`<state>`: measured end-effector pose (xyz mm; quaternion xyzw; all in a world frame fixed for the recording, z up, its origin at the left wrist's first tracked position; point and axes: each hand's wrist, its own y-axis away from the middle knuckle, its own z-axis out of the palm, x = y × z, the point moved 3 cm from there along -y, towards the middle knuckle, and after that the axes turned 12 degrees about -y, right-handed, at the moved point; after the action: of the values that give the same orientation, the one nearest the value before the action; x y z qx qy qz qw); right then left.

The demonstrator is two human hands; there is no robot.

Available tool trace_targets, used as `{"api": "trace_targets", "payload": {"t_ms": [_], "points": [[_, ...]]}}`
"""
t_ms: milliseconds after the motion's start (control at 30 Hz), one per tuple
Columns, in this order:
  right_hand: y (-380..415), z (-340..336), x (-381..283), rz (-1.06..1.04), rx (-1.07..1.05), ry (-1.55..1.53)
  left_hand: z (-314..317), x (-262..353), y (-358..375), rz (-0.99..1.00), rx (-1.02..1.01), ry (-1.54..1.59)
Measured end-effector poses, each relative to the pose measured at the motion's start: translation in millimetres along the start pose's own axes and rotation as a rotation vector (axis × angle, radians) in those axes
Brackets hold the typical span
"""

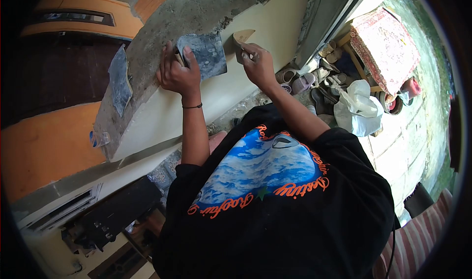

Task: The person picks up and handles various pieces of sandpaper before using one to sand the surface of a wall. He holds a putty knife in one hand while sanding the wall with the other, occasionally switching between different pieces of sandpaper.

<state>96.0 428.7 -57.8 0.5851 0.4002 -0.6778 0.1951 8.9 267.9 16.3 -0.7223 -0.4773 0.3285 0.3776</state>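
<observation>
My left hand (180, 72) is closed on a flat grey sheet (209, 55) with pale smears, held over the top edge of a half-height wall. A short pale, handle-like piece (179, 58) shows between its thumb and fingers; the rest is hidden. My right hand (257, 65) pinches a curled sheet of sandpaper (243, 35), tan with faint print on its back, close to the wall's cream side (275, 28). Whitish dust marks the right fingers. Another smeared grey sheet (119, 82) lies on the rough concrete wall top (172, 18) to the left.
A clear plastic cup (100, 139) sits at the wall's near left end. Several shoes (319, 79) and a white plastic bag (360, 107) lie on the floor at right, beside a table with a patterned cloth (386, 47). A striped cloth (418, 239) is at lower right.
</observation>
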Motion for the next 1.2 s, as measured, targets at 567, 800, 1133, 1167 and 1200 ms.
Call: {"api": "trace_targets", "payload": {"t_ms": [567, 800, 1133, 1167, 1200], "points": [[-13.8, -24.8, 8.4, -0.024, 0.304, 0.0, -0.5, -2.1, 0.6, 0.032, 0.014, -0.001], [-10.2, 2.6, 5.6, 0.0, 0.233, 0.081, 3.1, -1.4, 2.2, -0.021, 0.017, 0.009], [-37.1, -61.6, 66.8, 0.212, 0.557, 0.081, 1.2, -0.7, 0.5, 0.024, 0.023, 0.005], [-37.4, -59.8, 70.5, 0.215, 0.563, 0.079, 1.3, -0.2, 0.8, 0.031, 0.022, 0.008], [-39.0, -52.4, 76.6, 0.295, 0.474, 0.066, 1.3, 0.0, 1.3, 0.004, 0.003, 0.0]]}}
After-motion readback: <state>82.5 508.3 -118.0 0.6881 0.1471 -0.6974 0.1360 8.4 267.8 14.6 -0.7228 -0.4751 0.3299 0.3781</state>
